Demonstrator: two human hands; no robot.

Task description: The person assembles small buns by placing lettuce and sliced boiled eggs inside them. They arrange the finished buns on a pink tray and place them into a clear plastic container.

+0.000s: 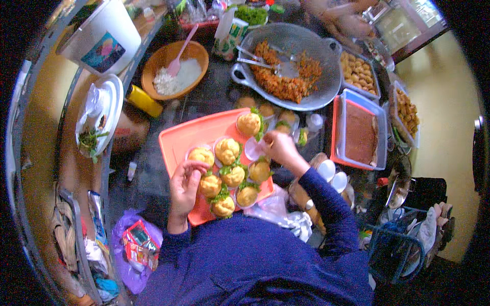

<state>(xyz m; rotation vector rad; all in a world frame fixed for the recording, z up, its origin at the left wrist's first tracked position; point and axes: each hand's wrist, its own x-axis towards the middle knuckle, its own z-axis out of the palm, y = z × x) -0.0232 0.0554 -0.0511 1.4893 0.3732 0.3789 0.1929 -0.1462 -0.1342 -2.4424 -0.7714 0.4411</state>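
On the salmon-pink plastic tray [176,140], the left hand [185,184] is pinching the near-left yellow rice mound [203,155], while the right hand [279,148] is gripping a small clear plastic cup [252,149] at the tray's right edge.

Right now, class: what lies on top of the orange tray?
On the orange tray sit yellow mounds garnished with greens. The left hand covers part of one; the tray beneath them is hidden.

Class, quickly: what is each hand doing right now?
Left hand: fingers curled at the yellow buns on the orange tray.
Right hand: pinching a small clear cup.
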